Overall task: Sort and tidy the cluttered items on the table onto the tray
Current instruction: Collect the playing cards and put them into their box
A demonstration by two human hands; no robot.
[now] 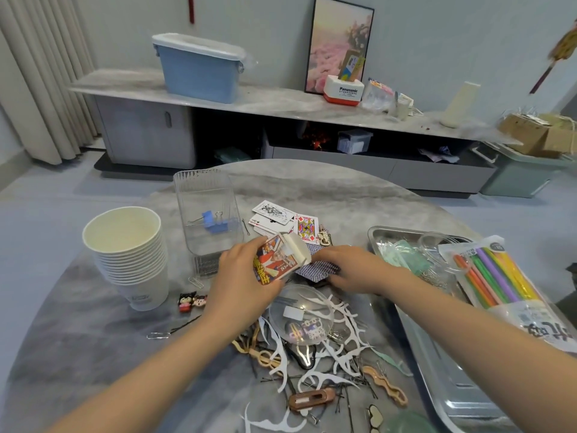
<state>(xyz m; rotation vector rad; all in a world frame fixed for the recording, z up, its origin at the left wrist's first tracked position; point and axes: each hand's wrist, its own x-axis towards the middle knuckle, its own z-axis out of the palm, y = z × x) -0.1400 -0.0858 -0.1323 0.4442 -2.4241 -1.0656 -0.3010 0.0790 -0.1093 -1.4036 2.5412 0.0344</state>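
Two hands over one cluttered table, one card box in play.

Her left hand [242,278] wraps round the card box [278,259], flap open, lifted above the table [327,189]. The right hand [349,268] lies on a face-down card pile [315,270], fingers bent around it. Three cards [281,218] lie face up behind; one steel tray [437,354] sits right, one cup stack [131,254] left.
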